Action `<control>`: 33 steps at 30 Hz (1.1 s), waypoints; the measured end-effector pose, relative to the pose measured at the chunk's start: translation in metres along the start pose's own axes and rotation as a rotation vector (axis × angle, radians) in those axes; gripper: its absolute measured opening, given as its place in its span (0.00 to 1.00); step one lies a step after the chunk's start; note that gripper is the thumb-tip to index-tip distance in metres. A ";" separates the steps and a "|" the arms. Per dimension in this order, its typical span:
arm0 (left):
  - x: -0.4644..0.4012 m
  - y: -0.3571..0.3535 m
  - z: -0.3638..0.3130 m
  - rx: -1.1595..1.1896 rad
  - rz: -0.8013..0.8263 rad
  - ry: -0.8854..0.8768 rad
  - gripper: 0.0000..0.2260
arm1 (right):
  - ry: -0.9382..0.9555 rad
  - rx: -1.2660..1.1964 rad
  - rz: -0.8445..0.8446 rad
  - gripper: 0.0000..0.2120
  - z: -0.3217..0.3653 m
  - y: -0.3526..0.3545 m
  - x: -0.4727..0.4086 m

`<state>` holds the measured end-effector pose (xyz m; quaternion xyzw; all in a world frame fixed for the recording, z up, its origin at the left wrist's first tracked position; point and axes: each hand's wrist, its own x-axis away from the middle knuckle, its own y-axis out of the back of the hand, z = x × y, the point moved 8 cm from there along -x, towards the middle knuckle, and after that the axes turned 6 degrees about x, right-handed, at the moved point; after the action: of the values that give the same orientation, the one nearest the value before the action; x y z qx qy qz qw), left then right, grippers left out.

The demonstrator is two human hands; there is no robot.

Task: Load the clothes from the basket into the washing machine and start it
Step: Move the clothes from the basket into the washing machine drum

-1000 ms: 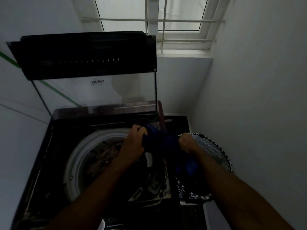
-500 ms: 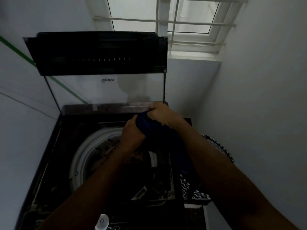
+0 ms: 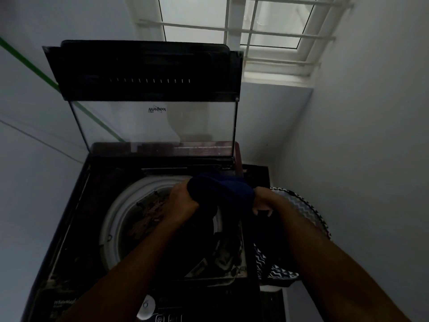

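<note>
Right now both hands are up over the open washing machine (image 3: 69, 228), sharing one dark blue garment (image 3: 222, 194) between them. The left hand (image 3: 183, 203) has its fingers curled into the cloth at the near side of the bundle, above the white drum rim (image 3: 120, 205). The right hand (image 3: 262, 201) holds the other end, fingers curled under and pinching a fold, out toward the patterned basket (image 3: 308, 212) that stands just beside the machine on the right. The rest of the garment hangs down dark between the two arms — part of it seems to trail over the machine's right edge, though in this dim light I can't follow it far.

It looks soft and limp, light enough for one hand, and nothing about it would slip or break. The trouble with cloth like this is that it droops and snags; bunching it at the thickest part, as both hands seem to be doing, should bring the loose tail along. Some reddish clothing (image 3: 148, 212) already lies in the drum, and the lid (image 3: 144, 70) stands fully raised behind — so the way in is open.
</note>
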<state>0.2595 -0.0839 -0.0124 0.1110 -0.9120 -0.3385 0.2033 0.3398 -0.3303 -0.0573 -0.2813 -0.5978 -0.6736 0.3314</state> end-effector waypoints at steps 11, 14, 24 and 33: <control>-0.007 -0.017 0.003 0.063 0.091 -0.014 0.32 | 0.486 -0.066 -0.354 0.11 0.142 0.084 0.049; 0.005 -0.008 0.005 0.211 0.020 0.020 0.50 | 0.505 -0.103 -0.220 0.11 0.163 0.057 0.046; 0.015 0.002 0.033 -0.017 0.047 -0.020 0.17 | 0.440 -0.376 -0.049 0.26 0.134 0.015 0.022; 0.015 -0.004 0.021 -0.044 0.017 0.007 0.22 | 0.148 -0.146 -0.583 0.27 0.065 0.031 0.029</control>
<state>0.2369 -0.0804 -0.0250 0.0999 -0.9047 -0.3562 0.2115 0.3447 -0.2716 -0.0072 -0.0711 -0.5776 -0.8000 0.1460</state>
